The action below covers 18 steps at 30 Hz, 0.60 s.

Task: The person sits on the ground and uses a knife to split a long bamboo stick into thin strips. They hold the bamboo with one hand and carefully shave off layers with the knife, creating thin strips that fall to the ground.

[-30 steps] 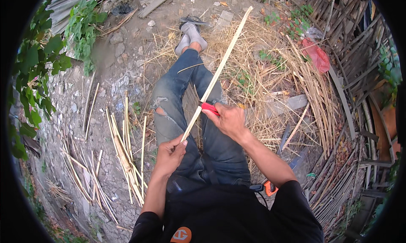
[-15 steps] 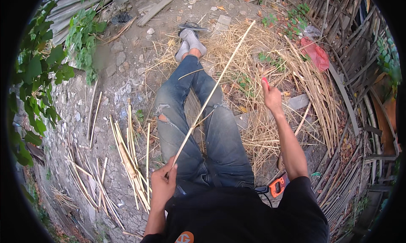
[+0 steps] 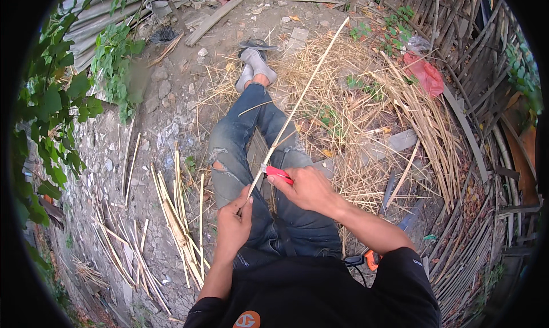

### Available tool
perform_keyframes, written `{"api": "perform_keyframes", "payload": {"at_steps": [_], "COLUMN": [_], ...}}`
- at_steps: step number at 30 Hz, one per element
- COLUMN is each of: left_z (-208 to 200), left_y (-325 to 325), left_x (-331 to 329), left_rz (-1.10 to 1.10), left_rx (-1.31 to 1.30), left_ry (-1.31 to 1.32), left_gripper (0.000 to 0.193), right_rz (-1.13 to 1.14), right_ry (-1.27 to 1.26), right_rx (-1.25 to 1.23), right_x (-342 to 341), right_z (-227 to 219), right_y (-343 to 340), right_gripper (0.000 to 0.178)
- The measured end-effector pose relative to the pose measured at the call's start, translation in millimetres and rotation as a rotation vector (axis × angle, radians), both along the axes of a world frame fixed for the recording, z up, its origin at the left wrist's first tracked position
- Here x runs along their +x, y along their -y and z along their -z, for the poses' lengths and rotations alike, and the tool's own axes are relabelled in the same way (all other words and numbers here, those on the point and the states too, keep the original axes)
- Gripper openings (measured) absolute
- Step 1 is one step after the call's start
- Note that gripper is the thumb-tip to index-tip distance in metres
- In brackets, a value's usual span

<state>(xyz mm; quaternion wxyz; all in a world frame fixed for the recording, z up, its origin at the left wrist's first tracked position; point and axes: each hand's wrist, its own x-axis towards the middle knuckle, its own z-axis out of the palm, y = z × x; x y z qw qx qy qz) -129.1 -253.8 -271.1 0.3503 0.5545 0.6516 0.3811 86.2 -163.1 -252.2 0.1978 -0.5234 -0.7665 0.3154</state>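
Observation:
A long, thin bamboo strip (image 3: 314,79) slants over my legs, its far tip reaching out above the straw. My left hand (image 3: 234,224) pinches its near end just over my lap. In my right hand (image 3: 313,191) is a red-handled knife (image 3: 278,174), fingers closed round the handle. The knife's head meets the strip a little beyond my left fingers. My fist hides part of the handle, and the blade is too small to make out clearly.
Split bamboo pieces (image 3: 179,228) lie left of my legs. Straw-like shavings (image 3: 349,174) and a heap of long strips (image 3: 426,134) spread on the right. An orange handle (image 3: 372,260) sits by my right hip. A red plastic bag (image 3: 424,74) lies near the stick fence (image 3: 474,59).
My right hand has swung in from the far right, bringing the red-handled knife against the bamboo strip. My left hand, still pinching the strip, has shifted slightly right and up.

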Motion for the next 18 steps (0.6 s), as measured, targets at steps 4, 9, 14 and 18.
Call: {"api": "perform_keyframes", "payload": {"at_steps": [4, 9, 14, 18], "left_z": [-6, 7, 16, -11], "left_y": [5, 16, 9, 1], "left_x": [7, 3, -7, -18], "left_rz": [-0.022, 0.046, -0.025, -0.097], "left_rx": [-0.001, 0.02, -0.095, -0.415], "left_ry": [-0.104, -0.207, 0.241, 0.684], "left_gripper": [0.031, 0.032, 0.033, 0.032], "right_rz": [-0.001, 0.033, 0.136, 0.26], "right_ry": [0.038, 0.146, -0.07, -0.368], "right_rx": [0.21, 0.368, 0.183, 0.012], "right_x": [0, 10, -20, -47], "right_z": [26, 49, 46, 57], "right_y": [-20, -38, -36, -23], "right_gripper": [0.061, 0.058, 0.052, 0.05]}}
